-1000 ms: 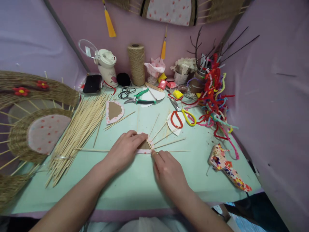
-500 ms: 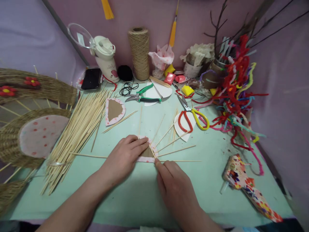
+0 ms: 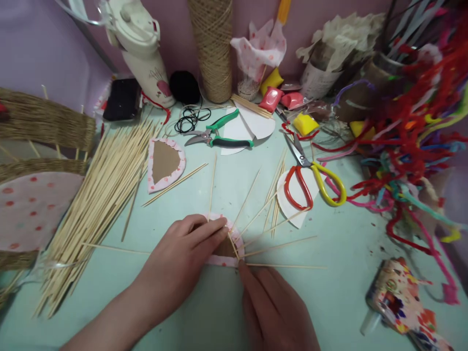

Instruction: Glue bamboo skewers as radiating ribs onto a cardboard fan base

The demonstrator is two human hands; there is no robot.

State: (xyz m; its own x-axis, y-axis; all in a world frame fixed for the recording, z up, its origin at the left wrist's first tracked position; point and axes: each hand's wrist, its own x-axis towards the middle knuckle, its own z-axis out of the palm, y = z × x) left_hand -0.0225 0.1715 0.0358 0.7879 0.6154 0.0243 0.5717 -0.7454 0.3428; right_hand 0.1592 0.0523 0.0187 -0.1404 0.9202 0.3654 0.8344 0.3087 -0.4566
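Observation:
A half-round cardboard piece [image 3: 224, 249] with a pink dotted fabric border lies in front of me. Several thin bamboo sticks fan outward from it, and a short stick [image 3: 234, 245] slants across its right side. My left hand [image 3: 190, 248] covers the left part of the piece, its fingers together, pressing it and the short stick's upper end. At the lower right corner, my right hand [image 3: 272, 297] has its fingers closed at the lower end of that stick; its thumb is hidden. Another fabric-edged half-round piece [image 3: 166, 165] lies farther back on the left.
A large bundle of bamboo sticks [image 3: 98, 209] lies left, beside a woven item [image 3: 40, 126]. Pruning shears [image 3: 219, 136] and scissors [image 3: 307, 170] lie behind the hands. A twine spool [image 3: 211, 53] and bottle [image 3: 141, 58] stand behind. A flower-patterned glue gun [image 3: 398, 297] lies right.
The camera view has moved closer and tilted down, so things look larger. Both hands stay on the same piece, with little visible movement.

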